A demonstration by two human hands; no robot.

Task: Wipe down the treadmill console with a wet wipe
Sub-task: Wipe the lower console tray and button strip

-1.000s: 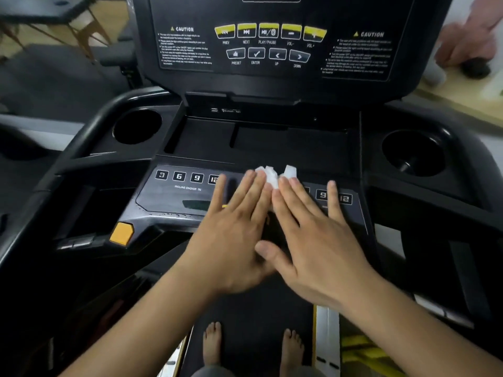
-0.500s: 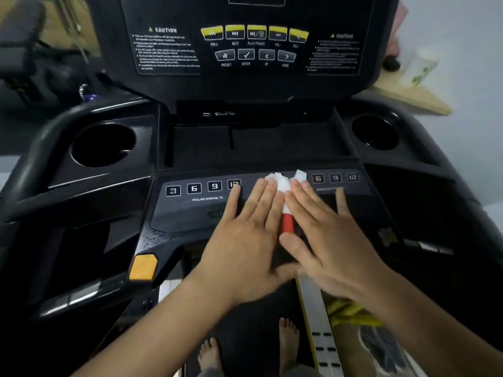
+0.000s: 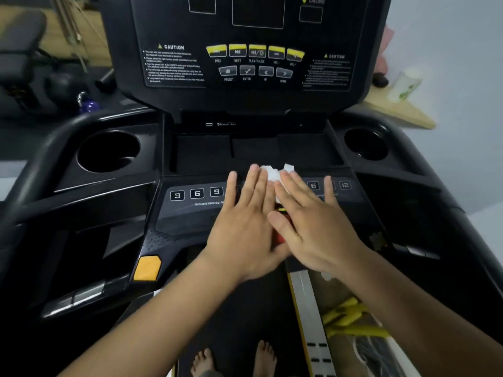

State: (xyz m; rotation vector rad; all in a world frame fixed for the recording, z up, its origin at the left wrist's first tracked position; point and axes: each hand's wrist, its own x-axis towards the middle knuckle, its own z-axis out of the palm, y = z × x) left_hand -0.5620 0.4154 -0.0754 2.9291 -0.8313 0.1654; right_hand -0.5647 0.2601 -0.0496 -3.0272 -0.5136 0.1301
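On the treadmill console (image 3: 187,216) | we pressed left hand (image 3: 245,229) and right hand (image 3: 315,229) flat, fingers straight, on the wet wipe (image 3: 270,172) | wipe mostly hidden beneath.

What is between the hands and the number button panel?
A white wet wipe, pressed onto the console panel under the flat left hand and right hand; the head view shows it.

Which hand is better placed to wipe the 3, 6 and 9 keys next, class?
Probably left. The left hand lies flat, fingers on the wet wipe, right beside the 9 key; the right hand lies on the far side.
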